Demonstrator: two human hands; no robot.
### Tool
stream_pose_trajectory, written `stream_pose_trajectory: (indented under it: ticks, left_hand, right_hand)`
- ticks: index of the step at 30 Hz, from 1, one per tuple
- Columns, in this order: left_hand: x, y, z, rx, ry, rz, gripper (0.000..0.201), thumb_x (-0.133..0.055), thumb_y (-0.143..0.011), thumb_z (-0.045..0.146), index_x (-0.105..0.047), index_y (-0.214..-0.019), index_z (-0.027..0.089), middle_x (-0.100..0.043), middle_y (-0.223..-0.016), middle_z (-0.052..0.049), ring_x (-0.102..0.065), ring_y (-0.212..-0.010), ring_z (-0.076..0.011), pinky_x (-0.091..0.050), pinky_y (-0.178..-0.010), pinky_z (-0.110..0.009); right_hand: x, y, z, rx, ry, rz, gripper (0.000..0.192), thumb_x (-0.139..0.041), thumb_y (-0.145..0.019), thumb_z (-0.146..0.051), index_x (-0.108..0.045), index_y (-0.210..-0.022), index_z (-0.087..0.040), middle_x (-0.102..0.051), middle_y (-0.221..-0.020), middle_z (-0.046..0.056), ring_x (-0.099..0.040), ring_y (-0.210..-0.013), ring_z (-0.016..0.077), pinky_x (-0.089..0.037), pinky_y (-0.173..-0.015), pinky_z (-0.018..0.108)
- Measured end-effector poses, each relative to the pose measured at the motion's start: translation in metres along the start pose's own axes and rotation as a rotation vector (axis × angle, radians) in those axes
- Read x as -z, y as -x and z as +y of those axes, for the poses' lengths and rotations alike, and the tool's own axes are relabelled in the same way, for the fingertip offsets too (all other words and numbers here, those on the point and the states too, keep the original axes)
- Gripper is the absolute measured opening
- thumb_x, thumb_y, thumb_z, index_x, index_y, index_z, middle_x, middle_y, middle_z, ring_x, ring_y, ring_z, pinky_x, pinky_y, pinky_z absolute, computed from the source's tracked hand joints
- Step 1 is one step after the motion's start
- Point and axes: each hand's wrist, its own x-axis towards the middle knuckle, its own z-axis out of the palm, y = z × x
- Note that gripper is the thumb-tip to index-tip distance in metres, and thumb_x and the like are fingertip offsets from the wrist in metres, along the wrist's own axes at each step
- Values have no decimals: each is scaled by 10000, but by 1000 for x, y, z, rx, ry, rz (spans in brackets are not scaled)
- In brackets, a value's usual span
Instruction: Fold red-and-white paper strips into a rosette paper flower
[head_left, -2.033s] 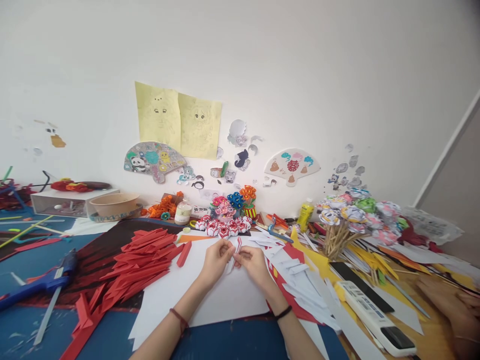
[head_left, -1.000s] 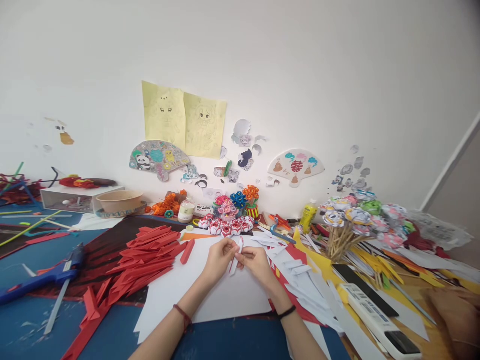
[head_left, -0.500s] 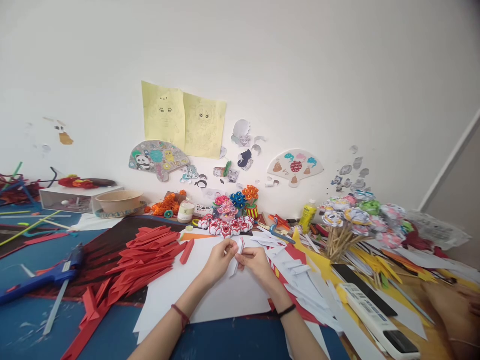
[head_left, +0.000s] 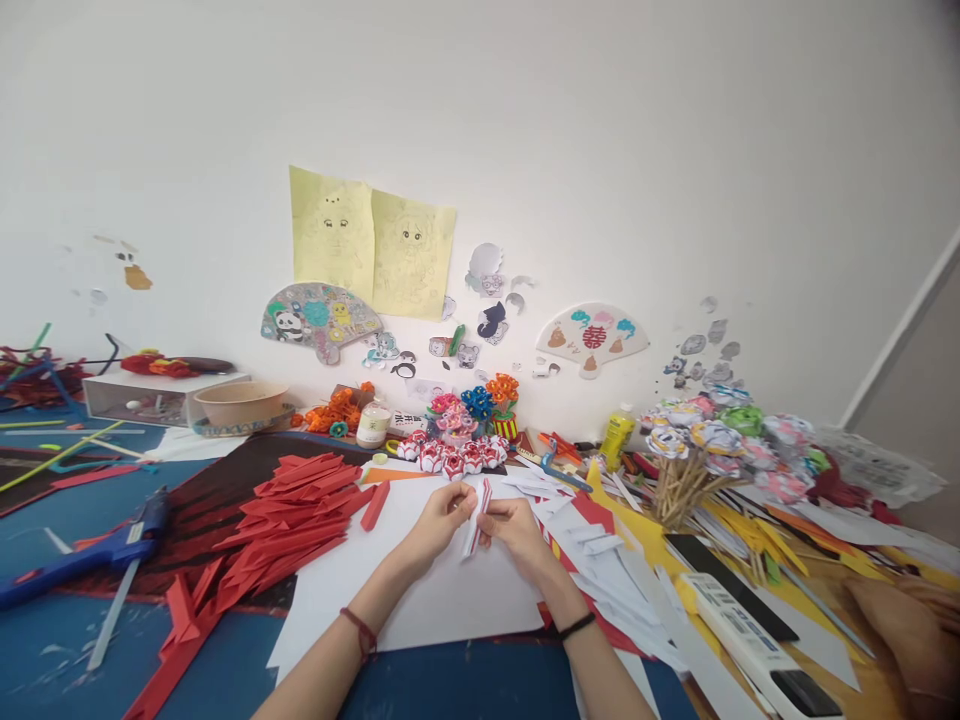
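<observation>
My left hand (head_left: 437, 521) and my right hand (head_left: 516, 531) meet over a large white sheet (head_left: 442, 600) and pinch a narrow folded paper piece (head_left: 477, 514), white with red edges, between their fingertips. The piece stands nearly upright between the two hands. A heap of folded red paper pieces (head_left: 292, 510) lies to the left of my left hand. Loose white folded pieces (head_left: 600, 560) lie to the right of my right hand.
A blue glue gun (head_left: 82, 555) rests at the far left. Small red-and-white paper flowers (head_left: 450, 458), a yellow glue bottle (head_left: 616, 436) and paper flowers on sticks (head_left: 712, 440) stand behind. A white remote (head_left: 742, 635) lies right, near another person's hand (head_left: 911, 640).
My fingers have worked the folded piece slightly, tilting it more upright. The view has shifted a little. The other person's hand at the right edge has moved.
</observation>
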Motion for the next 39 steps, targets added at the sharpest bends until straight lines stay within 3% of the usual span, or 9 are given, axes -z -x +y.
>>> stream_pose_trajectory:
  ticks: [4, 12, 22, 29, 39]
  left_hand:
    - [1, 0, -5, -4, -40, 16, 404, -489, -867, 570, -537, -777, 179, -616, -547, 0, -614, -525, -177, -450, -553, -277]
    - [8, -4, -22, -40, -209, 198, 243, -572, -831, 406, -578, -773, 170, -597, -718, -7, -547, -659, -156, -404, -606, -249]
    - [9, -6, -32, -54, -252, 221, 240, -567, -838, 393, -629, -869, 163, -646, -817, -35, -553, -646, -143, -439, -599, -240]
    - [10, -4, -24, -115, -340, 278, 205, -593, -816, 375, -663, -835, 183, -615, -789, -30, -497, -652, -154, -392, -617, -250]
    - [7, -3, -21, -125, -370, 306, 187, -572, -834, 358, -628, -827, 180, -607, -744, -17, -483, -617, -146, -389, -603, -245]
  right_hand:
    - [2, 0, 0, -8, 11, -22, 473, -731, -673, -586, -708, -614, -117, -612, -510, 19, -522, -470, 132, -412, -507, 251]
    - [0, 3, -6, -18, 29, -86, 461, -656, -767, -572, -696, -687, -119, -632, -550, 26, -560, -507, 142, -441, -556, 258]
    - [-1, 0, -5, 24, 88, -90, 486, -607, -783, -611, -686, -753, -132, -618, -580, 17, -581, -560, 161, -467, -603, 277]
    - [-3, -3, 5, 80, 174, -11, 473, -591, -785, -623, -625, -743, -154, -577, -598, 5, -571, -564, 168, -455, -558, 271]
    - [-1, -3, 5, 210, 420, 169, 369, -602, -854, -419, -536, -575, -186, -522, -609, -8, -504, -608, 168, -390, -583, 265]
